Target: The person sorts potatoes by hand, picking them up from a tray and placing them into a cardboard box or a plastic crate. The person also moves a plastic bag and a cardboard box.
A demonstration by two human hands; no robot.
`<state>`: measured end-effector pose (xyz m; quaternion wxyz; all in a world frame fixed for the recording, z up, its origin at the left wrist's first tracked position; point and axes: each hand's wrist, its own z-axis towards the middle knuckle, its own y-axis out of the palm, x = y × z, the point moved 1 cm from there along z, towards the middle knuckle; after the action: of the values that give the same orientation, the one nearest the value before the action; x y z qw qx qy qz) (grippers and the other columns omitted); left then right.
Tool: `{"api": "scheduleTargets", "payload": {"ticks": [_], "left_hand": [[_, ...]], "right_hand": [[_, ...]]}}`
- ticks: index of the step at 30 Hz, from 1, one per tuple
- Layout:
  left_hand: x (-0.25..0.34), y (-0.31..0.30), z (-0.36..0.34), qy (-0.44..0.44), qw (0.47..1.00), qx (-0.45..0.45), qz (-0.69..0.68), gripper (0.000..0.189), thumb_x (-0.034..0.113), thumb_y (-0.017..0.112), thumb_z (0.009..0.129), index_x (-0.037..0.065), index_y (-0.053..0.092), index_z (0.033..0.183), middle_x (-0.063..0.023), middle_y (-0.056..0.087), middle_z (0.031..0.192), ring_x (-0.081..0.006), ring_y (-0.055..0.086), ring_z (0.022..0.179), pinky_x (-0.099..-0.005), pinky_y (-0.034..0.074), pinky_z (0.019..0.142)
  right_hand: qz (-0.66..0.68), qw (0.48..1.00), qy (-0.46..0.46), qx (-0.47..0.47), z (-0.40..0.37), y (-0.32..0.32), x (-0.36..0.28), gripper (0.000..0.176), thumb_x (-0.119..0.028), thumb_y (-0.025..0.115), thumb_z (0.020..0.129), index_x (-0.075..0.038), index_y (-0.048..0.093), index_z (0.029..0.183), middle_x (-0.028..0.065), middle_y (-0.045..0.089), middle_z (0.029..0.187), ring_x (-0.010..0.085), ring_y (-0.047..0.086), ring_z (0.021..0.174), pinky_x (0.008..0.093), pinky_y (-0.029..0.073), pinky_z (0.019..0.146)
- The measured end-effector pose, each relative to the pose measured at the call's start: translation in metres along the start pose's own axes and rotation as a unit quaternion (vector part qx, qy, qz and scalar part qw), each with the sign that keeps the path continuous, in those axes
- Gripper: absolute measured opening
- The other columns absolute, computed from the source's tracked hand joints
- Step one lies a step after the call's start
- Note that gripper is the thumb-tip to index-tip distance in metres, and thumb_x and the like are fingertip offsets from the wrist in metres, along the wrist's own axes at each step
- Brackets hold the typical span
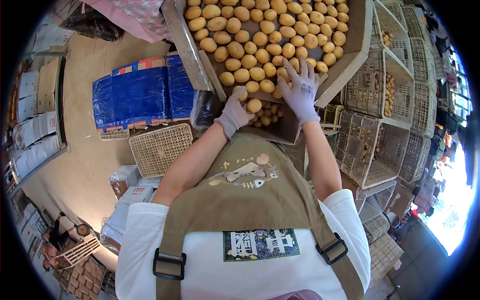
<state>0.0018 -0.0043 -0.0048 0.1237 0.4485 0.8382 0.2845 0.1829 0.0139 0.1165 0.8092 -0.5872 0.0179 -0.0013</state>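
Observation:
Many round to oval yellow potatoes (257, 74) lie across a sorting tray (350, 65) with raised side boards in front of me. My left hand (234, 114), in a pale glove, is at the tray's near left corner with its fingers curled around a potato (254, 105). My right hand (301, 91), also gloved, lies with fingers spread over potatoes at the near right edge. Below the tray's narrow end, between my hands, more potatoes (267, 115) sit in a box (287, 131). Its depth is partly hidden by my apron.
Stacked plastic crates (360, 82), some holding potatoes, stand close on my right. To my left are a blue-wrapped stack (132, 95) and an upturned-looking crate (161, 149). White cartons (135, 195) stand behind it. A person's pink garment (135, 17) shows at the tray's far left.

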Motion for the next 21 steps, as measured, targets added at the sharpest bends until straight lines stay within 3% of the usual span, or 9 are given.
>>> {"api": "scheduleTargets", "payload": {"ticks": [3, 4, 5, 7, 8, 12, 17, 19, 21], "left_hand": [[-0.007, -0.003, 0.005, 0.063, 0.986, 0.057, 0.146, 0.043, 0.045, 0.062, 0.094, 0.023, 0.053, 0.130, -0.0011, 0.054, 0.131, -0.0208, 0.047, 0.130, -0.0523, 0.033, 0.111], [-0.004, 0.002, -0.001, 0.106, 0.984, 0.007, 0.143, 0.045, 0.047, 0.061, 0.094, 0.023, 0.055, 0.132, -0.0007, 0.056, 0.130, -0.0196, 0.048, 0.126, -0.0452, 0.034, 0.111], [-0.003, 0.003, -0.002, 0.090, 0.991, 0.004, 0.103, 0.049, 0.050, 0.060, 0.094, 0.024, 0.053, 0.135, -0.0006, 0.054, 0.133, -0.0197, 0.047, 0.127, -0.0445, 0.034, 0.111], [0.003, 0.005, 0.002, 0.062, 0.998, -0.002, 0.023, 0.057, 0.056, 0.058, 0.094, 0.024, 0.049, 0.140, -0.0004, 0.051, 0.139, -0.0200, 0.045, 0.130, -0.0432, 0.033, 0.111], [0.005, 0.002, 0.002, 0.048, 0.998, 0.036, -0.016, 0.072, 0.067, 0.054, 0.090, 0.025, 0.041, 0.148, -0.0010, 0.043, 0.150, -0.0220, 0.038, 0.138, -0.0494, 0.029, 0.113], [0.009, 0.001, -0.005, -0.003, 0.999, -0.019, -0.044, 0.075, 0.068, 0.053, 0.088, 0.025, 0.038, 0.148, -0.0020, 0.038, 0.154, -0.0250, 0.035, 0.142, -0.0586, 0.023, 0.113], [0.003, 0.000, 0.000, 0.004, 0.997, -0.048, 0.056, 0.061, 0.046, 0.066, 0.088, 0.023, 0.045, 0.141, -0.0005, 0.048, 0.146, -0.0230, 0.041, 0.137, -0.0589, 0.024, 0.112], [0.002, 0.001, 0.000, 0.030, 0.997, -0.008, 0.077, 0.063, 0.049, 0.065, 0.089, 0.021, 0.044, 0.142, 0.0004, 0.045, 0.148, -0.0221, 0.038, 0.139, -0.0596, 0.025, 0.112], [0.007, 0.006, -0.001, 0.024, 0.998, -0.012, 0.049, 0.068, 0.056, 0.061, 0.089, 0.020, 0.043, 0.144, 0.0006, 0.041, 0.151, -0.0222, 0.035, 0.141, -0.0607, 0.024, 0.112]], "right_hand": [[0.066, 0.993, -0.038, -0.095, -0.003, 0.042, 0.033, 0.041, -0.034, 0.067, 0.083, -0.017, 0.067, 0.120, 0.0116, 0.058, 0.132, 0.0350, 0.058, 0.111, 0.0493, 0.045, 0.092], [0.226, 0.928, 0.121, -0.270, 0.019, 0.033, 0.037, 0.041, -0.037, 0.067, 0.084, -0.020, 0.068, 0.122, 0.0126, 0.057, 0.136, 0.0364, 0.053, 0.121, 0.0523, 0.040, 0.100], [0.237, 0.955, 0.137, -0.113, 0.023, 0.039, 0.037, 0.047, -0.044, 0.066, 0.084, -0.026, 0.064, 0.128, 0.0146, 0.047, 0.147, 0.0424, 0.042, 0.135, 0.0617, 0.032, 0.107], [0.071, 0.976, 0.108, -0.176, 0.017, 0.045, 0.014, 0.056, -0.051, 0.066, 0.082, -0.032, 0.059, 0.134, 0.0186, 0.036, 0.155, 0.0473, 0.026, 0.144, 0.0710, 0.018, 0.110], [0.058, 0.970, 0.079, -0.223, 0.006, 0.044, 0.001, 0.064, -0.056, 0.065, 0.081, -0.035, 0.053, 0.140, 0.0209, 0.021, 0.161, 0.0486, 0.010, 0.149, 0.0773, 0.006, 0.108], [0.061, 0.943, -0.016, -0.328, -0.017, 0.025, 0.007, 0.064, -0.052, 0.068, 0.078, -0.040, 0.054, 0.139, 0.0177, 0.019, 0.163, 0.0450, 0.009, 0.150, 0.0755, 0.008, 0.110], [0.260, 0.936, 0.091, -0.221, -0.008, 0.051, 0.025, 0.062, -0.051, 0.067, 0.080, -0.039, 0.054, 0.140, 0.0140, 0.027, 0.160, 0.0498, 0.018, 0.146, 0.0753, 0.012, 0.109], [0.077, 0.961, 0.054, -0.261, -0.012, 0.040, 0.008, 0.063, -0.051, 0.066, 0.080, -0.039, 0.052, 0.140, 0.0138, 0.025, 0.161, 0.0533, 0.016, 0.145, 0.0751, 0.010, 0.110], [0.029, 0.947, -0.001, -0.320, -0.022, 0.030, 0.005, 0.063, -0.053, 0.065, 0.081, -0.042, 0.051, 0.141, 0.0127, 0.019, 0.164, 0.0586, 0.004, 0.145, 0.0732, -0.001, 0.112]]}}
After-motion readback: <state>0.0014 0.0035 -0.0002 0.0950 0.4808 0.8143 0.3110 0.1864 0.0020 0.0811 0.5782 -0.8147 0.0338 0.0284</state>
